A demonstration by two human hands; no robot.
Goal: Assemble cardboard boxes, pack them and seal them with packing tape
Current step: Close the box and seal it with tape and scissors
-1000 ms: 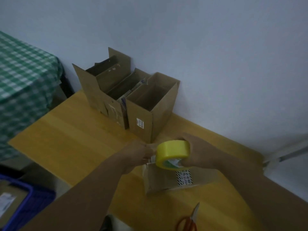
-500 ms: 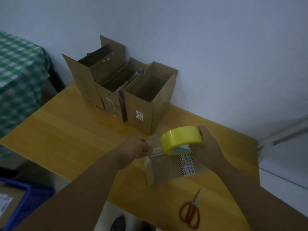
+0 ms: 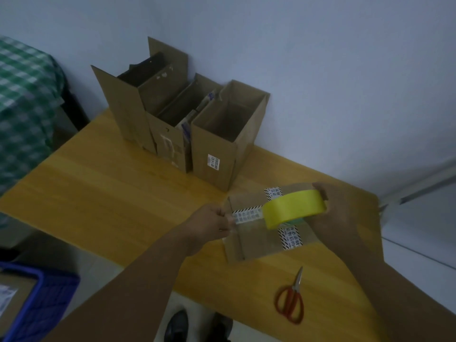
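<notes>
A pale blue-grey wall stands behind a yellow wooden worktop (image 3: 98, 188) in dim light. Near the right of the worktop lies a small closed cardboard box (image 3: 256, 245), its top crossed by strips of printed white tape with black-striped edges (image 3: 292, 239).

The right hand (image 3: 338, 211) holds a yellow roll of packing tape (image 3: 293, 211) just above the box top. Its grip is clamped on the roll, with the fingers curled over the far side. The left hand (image 3: 209, 225) is at the box's left edge, with its grip pinched together on the end of the pulled-out tape (image 3: 249, 224). That tape stretches across the box top between the left fingers and the roll.

Red-handled scissors (image 3: 291, 299) lie closed on the worktop, nearer than the box and apart from it.

At the far side, against the wall, an open tall box with a white label (image 3: 214, 154) stands upright. To its left, touching it, stand larger open boxes (image 3: 123, 107) with raised flaps, holding flat cardboard and some papers.

At the far left a green checked cloth (image 3: 22, 107) covers other furniture. At the near left, below the worktop, sits a blue crate (image 3: 44, 299). Dark shoes (image 3: 177, 324) show on the floor at the near edge.
</notes>
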